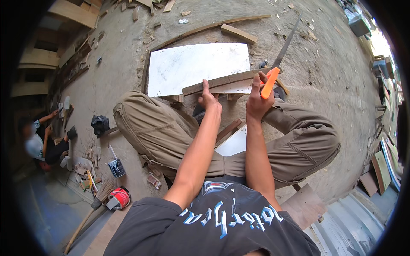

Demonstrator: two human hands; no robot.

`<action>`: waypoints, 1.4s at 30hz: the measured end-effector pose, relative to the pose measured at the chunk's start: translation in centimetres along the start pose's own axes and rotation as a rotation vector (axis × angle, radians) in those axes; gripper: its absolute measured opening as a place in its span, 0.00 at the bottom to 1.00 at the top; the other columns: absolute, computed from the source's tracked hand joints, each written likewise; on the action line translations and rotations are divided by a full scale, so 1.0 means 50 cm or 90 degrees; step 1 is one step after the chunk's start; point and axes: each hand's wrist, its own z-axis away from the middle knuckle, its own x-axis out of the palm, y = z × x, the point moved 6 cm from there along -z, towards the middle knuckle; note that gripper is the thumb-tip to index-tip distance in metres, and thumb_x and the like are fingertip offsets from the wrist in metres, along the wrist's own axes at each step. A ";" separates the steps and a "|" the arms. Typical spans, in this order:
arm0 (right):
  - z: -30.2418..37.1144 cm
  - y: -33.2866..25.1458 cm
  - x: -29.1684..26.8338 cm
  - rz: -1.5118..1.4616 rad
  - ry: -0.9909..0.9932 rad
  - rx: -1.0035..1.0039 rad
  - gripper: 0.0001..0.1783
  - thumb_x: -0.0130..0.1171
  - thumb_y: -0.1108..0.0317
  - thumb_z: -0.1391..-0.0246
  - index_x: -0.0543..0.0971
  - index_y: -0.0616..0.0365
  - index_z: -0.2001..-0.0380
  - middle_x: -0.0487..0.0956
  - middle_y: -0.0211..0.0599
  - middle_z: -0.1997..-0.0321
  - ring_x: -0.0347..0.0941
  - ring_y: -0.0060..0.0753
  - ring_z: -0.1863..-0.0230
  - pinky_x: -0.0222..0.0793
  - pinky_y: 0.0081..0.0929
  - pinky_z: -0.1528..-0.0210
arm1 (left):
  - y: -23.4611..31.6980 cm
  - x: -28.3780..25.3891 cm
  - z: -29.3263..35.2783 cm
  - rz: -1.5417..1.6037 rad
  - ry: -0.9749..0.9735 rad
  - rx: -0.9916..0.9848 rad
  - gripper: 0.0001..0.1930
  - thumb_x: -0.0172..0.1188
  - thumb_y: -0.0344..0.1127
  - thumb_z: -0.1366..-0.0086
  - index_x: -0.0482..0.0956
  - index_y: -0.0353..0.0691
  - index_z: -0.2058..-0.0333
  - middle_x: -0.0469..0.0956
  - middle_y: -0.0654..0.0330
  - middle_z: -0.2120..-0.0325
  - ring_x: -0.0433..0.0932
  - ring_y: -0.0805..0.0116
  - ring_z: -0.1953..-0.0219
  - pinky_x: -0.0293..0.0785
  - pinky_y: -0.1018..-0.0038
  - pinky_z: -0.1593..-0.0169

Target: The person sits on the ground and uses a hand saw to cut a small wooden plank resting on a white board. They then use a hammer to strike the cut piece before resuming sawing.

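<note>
My left hand (pixel 209 99) is closed around a narrow wooden strip (pixel 230 80), its thumb laid over the top face. The strip slants across the near edge of a white board (pixel 194 64) in front of my crossed legs. My right hand (pixel 259 101) grips the orange handle of a handsaw (pixel 287 50) beside the strip's right end. Its long blade points up and away to the right. Whether the blade's teeth touch the strip cannot be made out. Under the board's near edge, small wooden blocks (pixel 176 98) show.
Beyond the board lie a long thin wood piece (pixel 205 24) and a short wood block (pixel 239 33). Behind the saw handle is a wooden tool handle (pixel 283 87). At left are a black bag (pixel 100 125), a paint can (pixel 116 167), a red container (pixel 121 197) and a seated person (pixel 45 136).
</note>
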 end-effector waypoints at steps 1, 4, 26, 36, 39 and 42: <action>0.001 -0.002 -0.004 0.017 0.001 0.003 0.17 0.66 0.64 0.41 0.79 0.69 0.58 0.81 0.32 0.60 0.64 0.14 0.74 0.64 0.18 0.69 | 0.005 -0.002 -0.002 -0.031 -0.009 0.004 0.32 0.73 0.44 0.43 0.65 0.32 0.50 0.74 0.53 0.53 0.79 0.60 0.55 0.84 0.62 0.57; -0.001 -0.005 -0.018 0.047 0.013 0.003 0.17 0.65 0.64 0.41 0.80 0.69 0.57 0.81 0.31 0.62 0.64 0.15 0.74 0.63 0.17 0.69 | 0.028 -0.005 -0.008 -0.161 -0.054 0.000 0.32 0.70 0.47 0.40 0.66 0.29 0.48 0.73 0.51 0.51 0.78 0.58 0.52 0.82 0.58 0.52; -0.019 0.035 -0.118 0.080 0.051 0.081 0.15 0.64 0.63 0.41 0.81 0.65 0.57 0.79 0.25 0.71 0.70 0.14 0.73 0.66 0.16 0.68 | 0.111 0.257 0.151 -0.536 -0.433 0.796 0.28 0.63 0.33 0.40 0.66 0.28 0.44 0.70 0.45 0.46 0.67 0.50 0.40 0.58 0.58 0.34; 0.007 0.004 -0.151 0.116 -0.024 0.113 0.15 0.60 0.65 0.38 0.76 0.65 0.75 0.73 0.28 0.83 0.65 0.17 0.79 0.62 0.22 0.76 | -0.093 0.270 0.099 -0.892 -0.677 0.886 0.20 0.61 0.40 0.37 0.76 0.41 0.48 0.77 0.55 0.52 0.73 0.54 0.47 0.61 0.59 0.40; 0.022 0.015 -0.148 0.108 -0.069 0.136 0.16 0.60 0.64 0.38 0.77 0.65 0.75 0.72 0.29 0.84 0.65 0.16 0.80 0.62 0.23 0.76 | -0.086 0.233 0.116 -0.878 -0.641 0.891 0.19 0.61 0.40 0.38 0.76 0.41 0.50 0.77 0.54 0.53 0.73 0.55 0.48 0.62 0.61 0.40; 0.042 0.007 -0.135 0.135 -0.101 0.125 0.16 0.60 0.63 0.39 0.77 0.65 0.75 0.72 0.30 0.85 0.65 0.17 0.81 0.62 0.24 0.77 | -0.082 0.196 0.138 -0.893 -0.594 0.923 0.19 0.61 0.41 0.38 0.75 0.42 0.50 0.77 0.55 0.53 0.73 0.56 0.48 0.62 0.61 0.40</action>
